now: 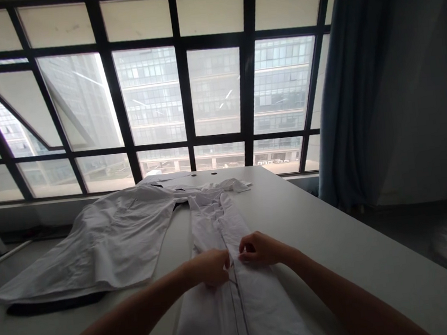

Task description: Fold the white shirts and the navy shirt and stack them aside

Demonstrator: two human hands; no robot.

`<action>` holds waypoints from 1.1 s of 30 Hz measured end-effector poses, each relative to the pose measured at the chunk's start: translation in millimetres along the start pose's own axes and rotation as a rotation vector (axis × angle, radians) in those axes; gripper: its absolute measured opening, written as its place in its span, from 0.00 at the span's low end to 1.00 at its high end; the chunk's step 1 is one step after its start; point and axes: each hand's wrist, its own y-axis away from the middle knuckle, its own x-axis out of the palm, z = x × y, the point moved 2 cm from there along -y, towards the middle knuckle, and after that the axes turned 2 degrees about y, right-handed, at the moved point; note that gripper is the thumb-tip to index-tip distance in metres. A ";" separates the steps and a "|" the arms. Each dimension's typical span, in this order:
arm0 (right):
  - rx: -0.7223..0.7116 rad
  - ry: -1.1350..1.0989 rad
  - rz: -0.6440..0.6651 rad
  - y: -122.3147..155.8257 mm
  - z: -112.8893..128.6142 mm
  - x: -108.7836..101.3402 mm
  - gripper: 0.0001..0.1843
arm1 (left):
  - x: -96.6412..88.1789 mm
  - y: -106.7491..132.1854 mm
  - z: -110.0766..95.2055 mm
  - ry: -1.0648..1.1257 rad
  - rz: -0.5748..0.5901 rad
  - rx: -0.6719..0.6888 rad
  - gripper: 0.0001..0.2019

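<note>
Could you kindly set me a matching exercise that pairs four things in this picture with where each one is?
Things:
1. left hand
2. spread white garment
3. dark-framed window
4. blue-grey curtain

Places:
A. hanging to the right of the window
B. beyond the far end of the table
C. at the fold of the folded white garment
D. lying on the table, left of the folded garment

Right pairs: 1-C, 2-D, 3-B, 4-A

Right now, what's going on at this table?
A person is working with both bare hands, the left hand and the right hand pinching the fabric of a long white garment laid lengthwise on a white table. A second, wider white garment lies spread to their left, with something dark beneath its near edge.
</note>
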 end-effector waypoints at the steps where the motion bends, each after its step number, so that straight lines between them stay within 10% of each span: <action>1: -0.002 0.003 0.002 0.3 0.2 -0.4 0.15 | 4.4 -2.2 -1.6 -0.020 0.006 -0.001 0.18; 11: -0.008 0.014 0.019 1.0 1.8 -1.7 0.15 | -10.6 -1.9 12.3 0.224 -0.064 0.037 0.15; 17: 0.010 0.043 0.020 1.3 5.8 -1.2 0.13 | -17.9 12.0 49.5 -0.010 -0.382 0.205 0.14; 24: -0.129 0.129 -0.162 -6.4 11.8 12.0 0.14 | 10.0 15.8 77.2 -0.117 -0.169 0.154 0.30; 33: -0.155 -0.125 0.120 6.2 44.8 3.9 0.12 | 3.8 16.8 59.0 -0.284 -0.167 0.177 0.26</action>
